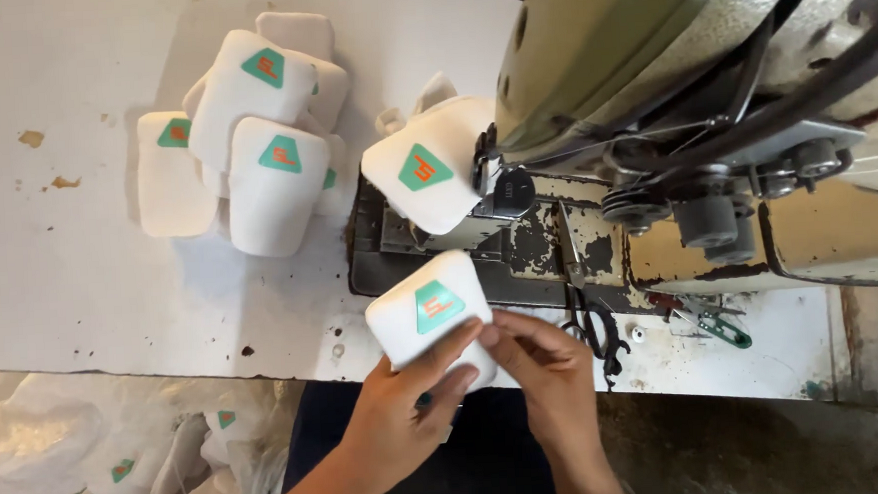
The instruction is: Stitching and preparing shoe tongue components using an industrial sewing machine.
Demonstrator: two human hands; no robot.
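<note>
White padded piece (431,318) with a green patch is held just in front of the sewing machine (672,114), over the table (60,277) edge. It is gripped by the left hand (403,414) and right hand (546,372) together (fingers closed on its lower edge). Another piece (425,178) lies under the needle, and a pile of pieces (243,137) sits nearby.

Both hands on one white padded fabric piece with a green-and-orange emblem (431,318), held at the near table edge. Left hand (403,419) grips it from below, fingers wrapped over the near edge; right hand (551,371) pinches its right corner. Second identical white piece (425,178) sits under the worn olive-green sewing machine (651,95) head. Pile of same pieces (248,137) far left on white table (71,286). Black scissors (594,334) just right of the hands.
</note>
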